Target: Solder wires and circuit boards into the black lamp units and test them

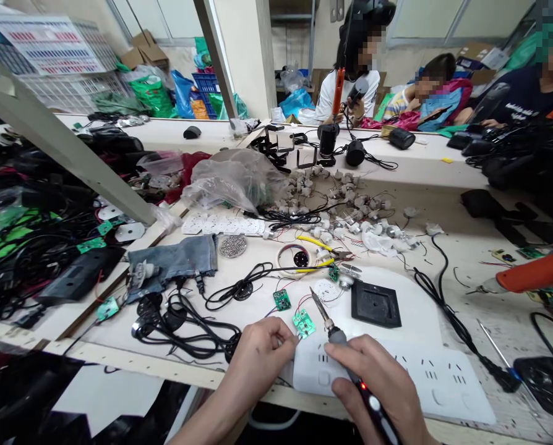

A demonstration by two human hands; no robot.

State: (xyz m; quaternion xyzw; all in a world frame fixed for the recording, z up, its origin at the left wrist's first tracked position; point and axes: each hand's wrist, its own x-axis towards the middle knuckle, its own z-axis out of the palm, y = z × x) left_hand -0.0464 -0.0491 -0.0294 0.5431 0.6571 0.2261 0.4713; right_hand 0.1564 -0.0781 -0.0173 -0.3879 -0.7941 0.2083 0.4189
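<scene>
My right hand (378, 377) is wrapped round a soldering iron (336, 337) with a small red light on its handle. Its metal tip points up and away, just right of a green circuit board (303, 324) with thin red wires. At that board's lower left corner, my left hand (265, 346) has thumb and fingers pinched together; what lies between the fingertips is too small to make out. A second small circuit board (282, 300) lies just beyond, with a blue wire near my left fingers. A white power strip (425, 371) lies partly beneath my right hand.
Yellow-handled pliers (316, 262), a tape roll (281, 256) and a black square tray (376, 304) lie beyond my hands. Black cables (188, 327) are heaped left. An orange tool (536, 272) juts in from the right. Several people sit across the bench.
</scene>
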